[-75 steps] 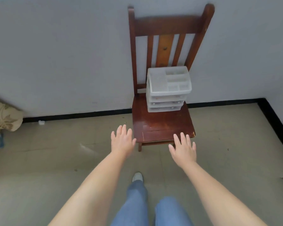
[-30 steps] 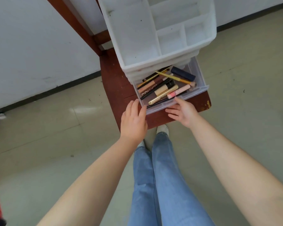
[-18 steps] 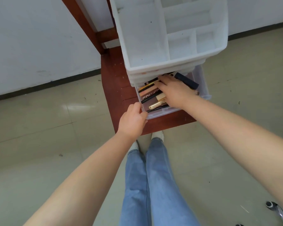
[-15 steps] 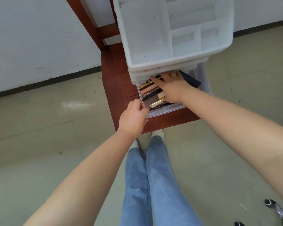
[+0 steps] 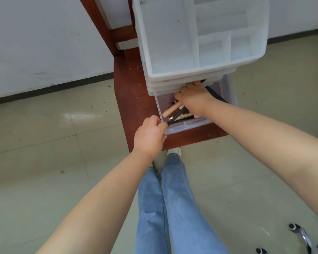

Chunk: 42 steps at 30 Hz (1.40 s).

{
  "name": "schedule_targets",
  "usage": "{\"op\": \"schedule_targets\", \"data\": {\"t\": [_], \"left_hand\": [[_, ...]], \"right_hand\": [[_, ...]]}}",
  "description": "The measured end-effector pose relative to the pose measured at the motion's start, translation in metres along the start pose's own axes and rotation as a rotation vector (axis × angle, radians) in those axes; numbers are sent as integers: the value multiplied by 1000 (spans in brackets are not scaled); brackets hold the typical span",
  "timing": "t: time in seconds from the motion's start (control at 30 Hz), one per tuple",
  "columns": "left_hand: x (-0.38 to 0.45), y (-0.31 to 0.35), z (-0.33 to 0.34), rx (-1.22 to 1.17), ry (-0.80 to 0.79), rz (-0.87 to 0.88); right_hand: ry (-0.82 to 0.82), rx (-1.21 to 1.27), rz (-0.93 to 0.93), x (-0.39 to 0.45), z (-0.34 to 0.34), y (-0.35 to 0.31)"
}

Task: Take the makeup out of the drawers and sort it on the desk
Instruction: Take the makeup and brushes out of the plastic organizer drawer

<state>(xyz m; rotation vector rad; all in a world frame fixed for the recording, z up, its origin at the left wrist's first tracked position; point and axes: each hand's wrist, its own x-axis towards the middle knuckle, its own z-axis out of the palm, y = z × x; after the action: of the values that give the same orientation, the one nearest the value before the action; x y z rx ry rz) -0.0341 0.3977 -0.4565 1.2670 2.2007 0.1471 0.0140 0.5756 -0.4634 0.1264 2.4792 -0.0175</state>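
Clear plastic drawer pulled out, peach tube and dark pencils under the right hand, seemingly curled round them, left hand gripping the drawer's front corner.

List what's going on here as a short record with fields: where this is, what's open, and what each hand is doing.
Setting: white drawer organiser standing on a wooden chair
Open part: bottom clear drawer, pulled out
Contents: a bunch of makeup sticks, partly hidden by the hand
Left hand: fingers curled over the drawer's front left corner
Right hand: inside the drawer, gripping the makeup sticks
Organiser top tray: nothing seen in its compartments
Floor: pale tiles; chair castors at lower right
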Motion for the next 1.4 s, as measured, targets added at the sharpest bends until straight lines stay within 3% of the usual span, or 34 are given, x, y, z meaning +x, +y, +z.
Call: {"op": "schedule_targets", "data": {"t": [0.3, 0.4, 0.43, 0.57, 0.7, 0.77, 0.97, 1.07, 1.23, 1.33, 1.4], "left_hand": [[-6, 4, 2, -70, -24, -61], [-12, 5, 5, -106, -19, -77], [-14, 6, 5, -123, 0, -72], [-15, 6, 8, -116, 135, 15], [-2, 16, -1, -88, 230, 83], [8, 28, -7, -121, 187, 85], [58, 56, -13, 51, -202, -119], [76, 61, -2, 150, -319, -82], [90, 60, 2, 282, -329, 2], [91, 61, 7, 358, -325, 47], [93, 62, 10, 378, -327, 60]], "right_hand": [[30, -31, 45, -15, -5, -4], [158, -8, 20, -29, -8, -4], [193, -8, 20, -33, -9, -4], [85, 70, 102, -59, -6, 4], [122, 222, 250, -91, 5, 14], [102, 340, 352, -109, 17, 17], [3, 703, 650, -140, 60, 0], [33, 775, 611, -134, 76, -5], [124, 733, 467, -117, 86, 6], [347, 661, 392, -110, 91, 8], [376, 603, 372, -111, 94, 7]]}}
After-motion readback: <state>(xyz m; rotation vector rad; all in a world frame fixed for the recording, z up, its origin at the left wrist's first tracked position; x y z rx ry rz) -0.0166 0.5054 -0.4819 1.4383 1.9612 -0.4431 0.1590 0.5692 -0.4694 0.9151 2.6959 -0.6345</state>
